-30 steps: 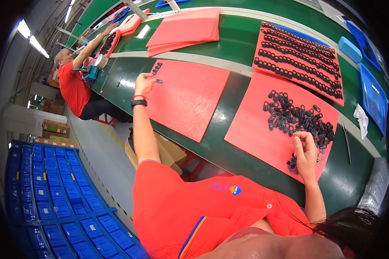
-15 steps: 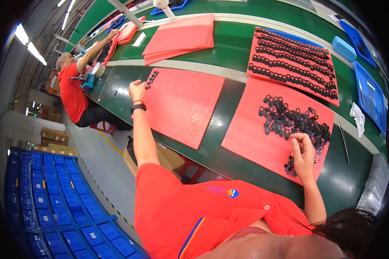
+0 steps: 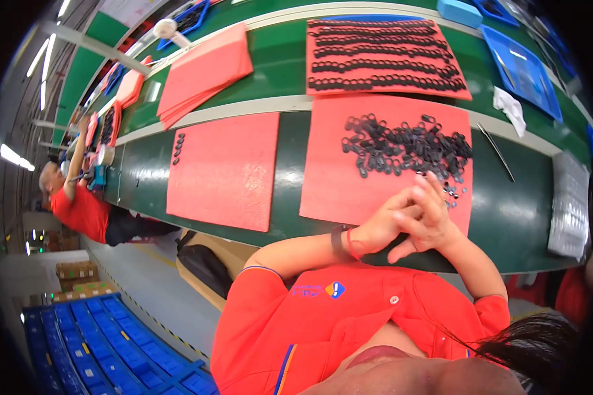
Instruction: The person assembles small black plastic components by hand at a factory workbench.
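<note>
My left hand, with a dark band and a red cord at its wrist, meets my right hand over the near edge of a pink foam sheet. Their fingers are drawn together and overlap; whatever sits between them is hidden. Just beyond lies a heap of small black oval parts with holes. Small round grey pieces are scattered by my right hand. On another pink sheet to the left, a short row of black parts lines the far left corner.
A pink sheet with several rows of black parts lies on the far ledge, beside stacked pink sheets. Tweezers, a white cloth, a blue tray and clear plastic trays are at right. A co-worker sits far left.
My left hand has left the row of parts on the left sheet and come right to meet my right hand. The view has turned, shifting the table leftward.
</note>
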Demonstrator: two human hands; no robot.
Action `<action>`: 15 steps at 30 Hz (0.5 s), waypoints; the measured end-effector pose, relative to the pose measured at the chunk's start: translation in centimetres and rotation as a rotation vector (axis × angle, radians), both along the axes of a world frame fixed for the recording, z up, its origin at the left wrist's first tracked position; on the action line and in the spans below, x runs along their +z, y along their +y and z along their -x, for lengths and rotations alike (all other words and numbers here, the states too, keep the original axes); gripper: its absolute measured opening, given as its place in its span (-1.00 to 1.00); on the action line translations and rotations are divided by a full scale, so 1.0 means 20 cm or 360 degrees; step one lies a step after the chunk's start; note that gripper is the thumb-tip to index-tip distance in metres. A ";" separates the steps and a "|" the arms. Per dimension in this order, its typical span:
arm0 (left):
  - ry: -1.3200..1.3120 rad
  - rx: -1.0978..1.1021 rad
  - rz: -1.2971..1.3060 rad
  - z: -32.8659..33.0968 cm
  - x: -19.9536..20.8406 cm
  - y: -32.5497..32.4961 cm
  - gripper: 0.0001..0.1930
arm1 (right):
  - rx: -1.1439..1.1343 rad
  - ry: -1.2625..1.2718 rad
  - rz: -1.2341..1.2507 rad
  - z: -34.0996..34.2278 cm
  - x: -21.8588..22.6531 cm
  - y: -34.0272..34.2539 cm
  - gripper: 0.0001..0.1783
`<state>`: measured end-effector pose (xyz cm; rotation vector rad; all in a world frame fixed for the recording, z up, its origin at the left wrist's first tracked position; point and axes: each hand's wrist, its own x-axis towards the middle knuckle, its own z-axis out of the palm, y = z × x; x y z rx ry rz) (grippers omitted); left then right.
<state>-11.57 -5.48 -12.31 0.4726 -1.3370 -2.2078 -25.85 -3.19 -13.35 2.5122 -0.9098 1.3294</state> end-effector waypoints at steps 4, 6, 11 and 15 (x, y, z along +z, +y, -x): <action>0.0031 -0.0064 -0.0112 -0.01 0.00 -0.03 -0.64 | -0.0017 0.0170 -0.0057 -0.03 0.02 -0.01 -0.22; 0.0048 -0.0055 -0.0148 -0.01 0.01 -0.04 -0.66 | 0.0012 0.0197 0.0025 -0.05 0.04 -0.01 -0.21; 0.0093 0.0051 -0.0232 -0.02 0.05 -0.05 -0.72 | -0.0027 0.0235 0.0202 -0.05 0.05 -0.03 -0.20; 0.0022 -0.0001 -0.0194 -0.08 0.09 -0.13 -0.87 | -0.0129 -0.0269 -0.0254 0.04 0.05 -0.06 -0.31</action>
